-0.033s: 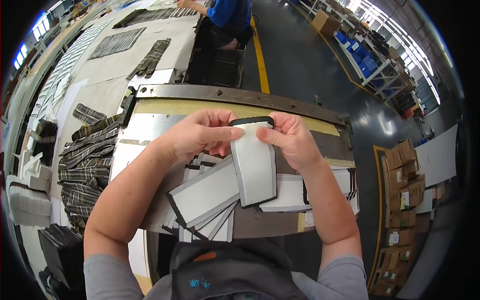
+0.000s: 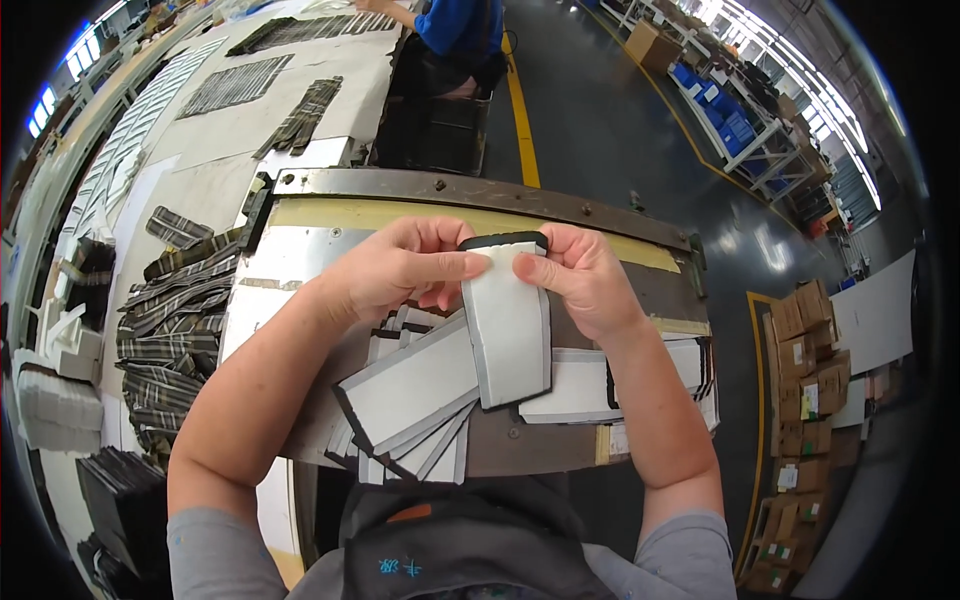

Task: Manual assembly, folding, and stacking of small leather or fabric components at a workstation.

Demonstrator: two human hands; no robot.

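Pinching the white panel (image 2: pixel 512 340) near its dark top edge (image 2: pixel 503 240), the left hand (image 2: pixel 400 265) and right hand (image 2: pixel 592 282) hold it above the loose panels (image 2: pixel 415 385); even thumb pressure should probably keep this edge straight.

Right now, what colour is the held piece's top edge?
The top edge is black, clearest in the head view.

A factory workshop: plaid cloth (image 2: pixel 170 345) heaped left, a co-worker (image 2: pixel 462 28) far off, yellow floor line (image 2: pixel 522 130), boxes (image 2: pixel 800 395) right, blue bins (image 2: pixel 736 132) far right.
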